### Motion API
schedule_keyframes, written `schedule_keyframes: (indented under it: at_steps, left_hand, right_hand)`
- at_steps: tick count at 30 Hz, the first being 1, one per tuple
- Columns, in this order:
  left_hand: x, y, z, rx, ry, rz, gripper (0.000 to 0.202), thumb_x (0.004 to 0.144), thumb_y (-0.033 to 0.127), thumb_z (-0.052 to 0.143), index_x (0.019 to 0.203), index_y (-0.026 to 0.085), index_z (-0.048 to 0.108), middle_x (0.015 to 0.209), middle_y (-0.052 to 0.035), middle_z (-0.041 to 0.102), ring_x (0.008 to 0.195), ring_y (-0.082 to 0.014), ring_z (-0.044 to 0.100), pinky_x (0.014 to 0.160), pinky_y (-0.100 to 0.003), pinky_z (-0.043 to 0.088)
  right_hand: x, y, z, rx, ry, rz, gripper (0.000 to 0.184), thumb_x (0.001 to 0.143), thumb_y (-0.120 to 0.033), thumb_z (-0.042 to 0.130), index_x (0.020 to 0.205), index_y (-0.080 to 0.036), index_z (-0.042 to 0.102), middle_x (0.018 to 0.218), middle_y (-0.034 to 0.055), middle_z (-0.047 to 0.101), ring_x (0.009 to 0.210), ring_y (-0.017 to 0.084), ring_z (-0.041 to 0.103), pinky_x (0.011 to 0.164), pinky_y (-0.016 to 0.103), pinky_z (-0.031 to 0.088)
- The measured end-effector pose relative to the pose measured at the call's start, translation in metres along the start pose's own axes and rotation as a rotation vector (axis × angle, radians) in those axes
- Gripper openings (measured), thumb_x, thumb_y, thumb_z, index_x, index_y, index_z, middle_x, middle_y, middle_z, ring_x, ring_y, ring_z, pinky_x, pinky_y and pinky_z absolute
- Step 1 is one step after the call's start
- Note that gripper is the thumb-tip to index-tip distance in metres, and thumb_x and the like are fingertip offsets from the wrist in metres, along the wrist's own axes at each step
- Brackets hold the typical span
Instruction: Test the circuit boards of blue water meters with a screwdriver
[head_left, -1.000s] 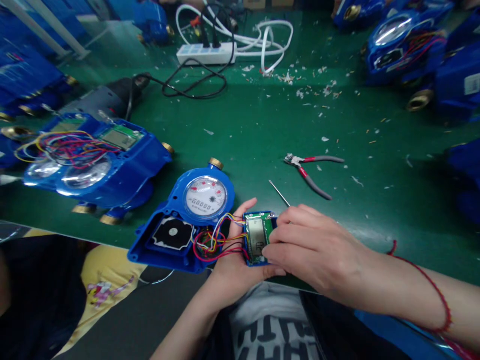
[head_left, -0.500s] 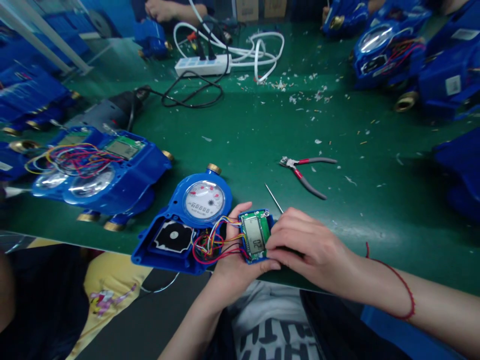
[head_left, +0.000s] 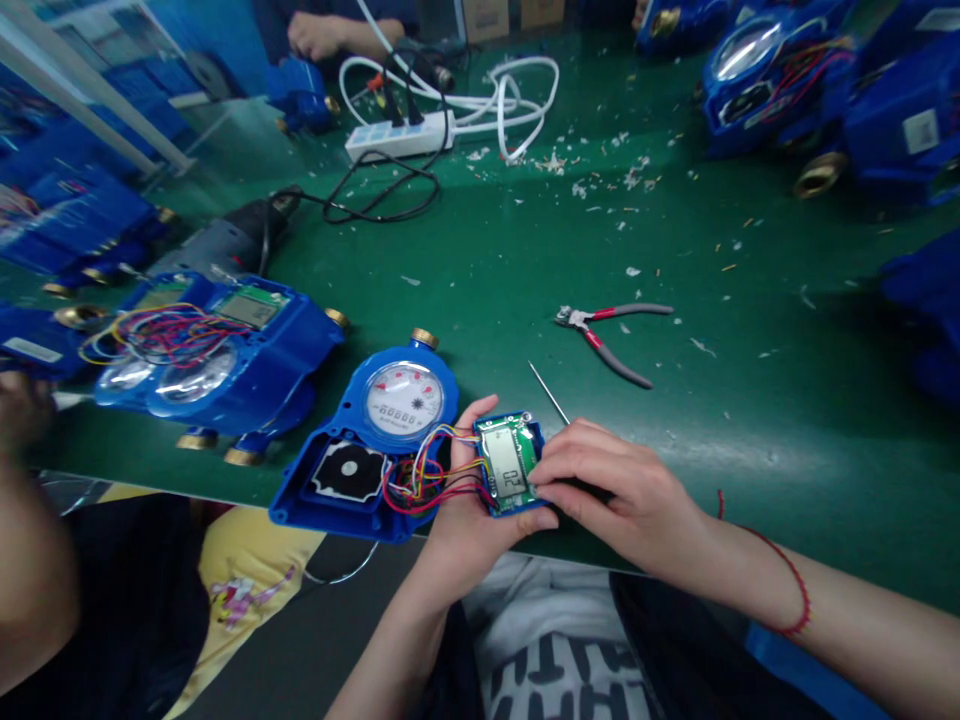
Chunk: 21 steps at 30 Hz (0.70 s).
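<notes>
In the head view, the left hand (head_left: 472, 535) is clamped around a small display module (head_left: 504, 465), its thumb along the near edge and its fingers beneath. The module is a shallow rectangular blue case, apparently plastic, framing a green circuit board and a flat grey screen with dark digits. The right hand (head_left: 607, 485) is bent at the module's right edge, fingertips bunched against it; whether they grip anything cannot be told. A slim, straight metal shaft (head_left: 547, 390) shows just beyond its knuckles.

Thin, loosely looped wires (head_left: 454, 490) in red, yellow, white and blue join the module to an open blue meter (head_left: 337, 415) on its left. That meter has a round white dial under a clear cover, a ridged brass-coloured fitting (head_left: 424, 339) and an angular compartment holding a flat black plate (head_left: 349, 470).

Beyond the right hand, pliers (head_left: 576, 318) with red-and-grey handles lie spread on the smooth green worktop (head_left: 480, 270). Farther left stands a bulky blue assembly (head_left: 251, 355) with 2 glossy clear domes and tangled wires.
</notes>
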<state>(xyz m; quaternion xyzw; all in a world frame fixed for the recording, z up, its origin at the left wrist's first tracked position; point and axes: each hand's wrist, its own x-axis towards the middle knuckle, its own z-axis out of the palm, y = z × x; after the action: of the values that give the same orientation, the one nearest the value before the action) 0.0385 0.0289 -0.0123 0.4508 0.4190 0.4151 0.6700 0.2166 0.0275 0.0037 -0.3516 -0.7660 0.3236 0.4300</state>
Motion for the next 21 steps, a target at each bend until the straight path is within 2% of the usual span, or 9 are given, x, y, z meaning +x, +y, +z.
schedule_keyframes:
  at_steps: [10,17,21]
  left_hand:
    - [0.001,0.003,0.003,-0.097,-0.042,-0.029,0.092,0.059,0.017,0.09,0.13,0.04,0.036,0.095,0.0076,0.057,0.082,-0.0087,0.057,0.072,-0.017,0.046]
    - [0.001,-0.001,0.001,-0.078,-0.059,-0.013,0.094,0.061,0.017,0.089,0.134,0.037,0.033,0.102,0.0045,0.06,0.087,-0.0119,0.059,0.078,-0.022,0.047]
    - [0.001,0.002,0.002,-0.079,-0.06,-0.034,0.095,0.059,0.015,0.09,0.133,0.036,0.033,0.102,0.0043,0.06,0.087,-0.0125,0.06,0.078,-0.023,0.048]
  right_hand:
    - [-0.001,0.001,-0.002,-0.005,-0.024,-0.014,0.008,0.093,-0.008,0.057,0.096,-0.014,0.062,0.087,0.0033,0.062,0.084,0.012,0.054,0.075,0.024,0.045]
    - [-0.001,0.0,-0.003,-0.036,-0.064,-0.046,0.008,0.094,-0.009,0.056,0.099,-0.014,0.061,0.088,0.0045,0.061,0.083,0.014,0.053,0.073,0.028,0.044]
    - [0.006,-0.007,-0.01,-0.143,-0.187,-0.127,0.01,0.097,-0.012,0.052,0.098,-0.011,0.062,0.088,0.0068,0.06,0.081,0.016,0.05,0.072,0.031,0.04]
